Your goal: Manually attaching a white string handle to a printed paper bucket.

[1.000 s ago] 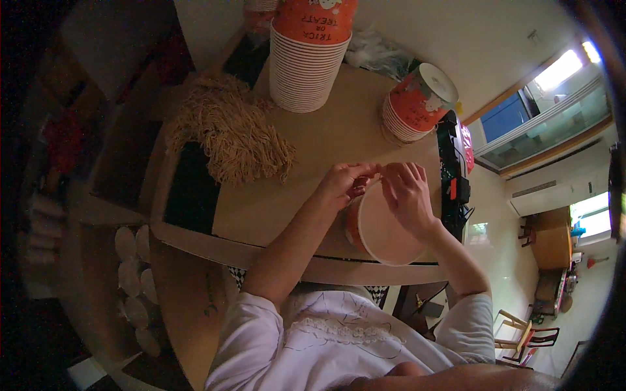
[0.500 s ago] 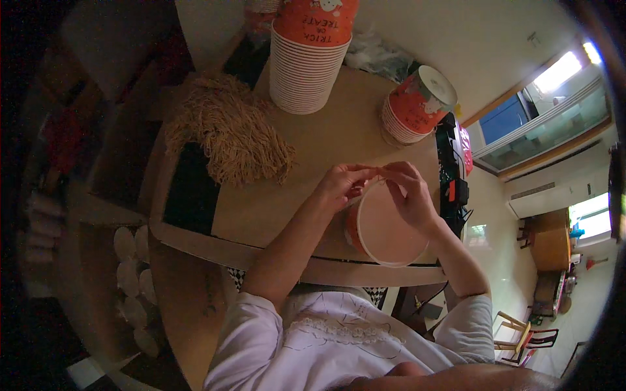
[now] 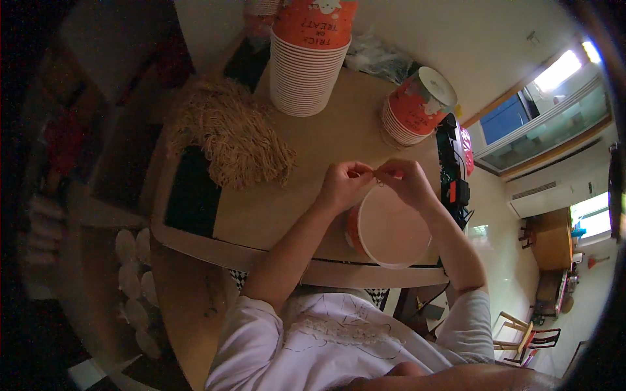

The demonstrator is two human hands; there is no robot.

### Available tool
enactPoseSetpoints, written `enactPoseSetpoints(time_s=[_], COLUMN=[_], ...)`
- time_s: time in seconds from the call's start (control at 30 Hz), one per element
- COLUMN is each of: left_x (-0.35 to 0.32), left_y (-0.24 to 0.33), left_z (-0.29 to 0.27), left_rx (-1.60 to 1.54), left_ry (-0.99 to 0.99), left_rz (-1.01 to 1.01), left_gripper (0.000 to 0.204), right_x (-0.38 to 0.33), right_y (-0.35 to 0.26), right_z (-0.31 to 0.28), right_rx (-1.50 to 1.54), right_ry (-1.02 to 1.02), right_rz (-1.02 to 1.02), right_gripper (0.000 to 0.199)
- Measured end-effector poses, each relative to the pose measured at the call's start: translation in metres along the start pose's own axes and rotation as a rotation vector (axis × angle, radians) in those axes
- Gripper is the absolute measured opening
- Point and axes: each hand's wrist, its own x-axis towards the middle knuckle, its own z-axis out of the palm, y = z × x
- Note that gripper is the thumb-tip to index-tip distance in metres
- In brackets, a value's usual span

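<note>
Across my brown worktop (image 3: 306, 195) sit a heap of straw-coloured fibre (image 3: 228, 140), a tall stack of orange paper cups (image 3: 306, 62) and a shorter stack (image 3: 414, 107), while nearest me an orange paper cup (image 3: 388, 228) lies under my left hand (image 3: 342, 186) and right hand (image 3: 407, 182), each grip pinched together on a thin strand (image 3: 377, 174) above its rim.

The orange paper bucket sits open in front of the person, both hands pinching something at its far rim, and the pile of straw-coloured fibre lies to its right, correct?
Not quite. The head view shows the fibre pile to the left of the orange paper bucket, not the right. The rest holds: left hand and right hand pinch at its far rim.
</note>
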Motion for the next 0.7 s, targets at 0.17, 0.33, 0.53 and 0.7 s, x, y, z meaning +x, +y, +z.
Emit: enactPoseSetpoints(time_s=[0.17, 0.33, 0.53, 0.7], left_x=[-0.006, -0.006, -0.006, -0.005], left_y=[0.01, 0.004, 0.003, 0.004], left_z=[-0.002, 0.0, 0.003, 0.005], left_rx=[-0.002, 0.07, 0.304, 0.314], left_ry=[-0.022, 0.0, 0.065, 0.135], left_rz=[-0.019, 0.137, 0.309, 0.309], left_gripper=[0.014, 0.013, 0.016, 0.012], right_x=[0.001, 0.001, 0.001, 0.003], right_y=[-0.002, -0.004, -0.008, -0.004], right_z=[0.0, 0.0, -0.001, -0.001], right_rx=[0.047, 0.018, -0.021, -0.014], right_ry=[-0.016, 0.005, 0.002, -0.012], right_rz=[-0.002, 0.012, 0.033, 0.021], right_gripper=[0.011, 0.01, 0.01, 0.013])
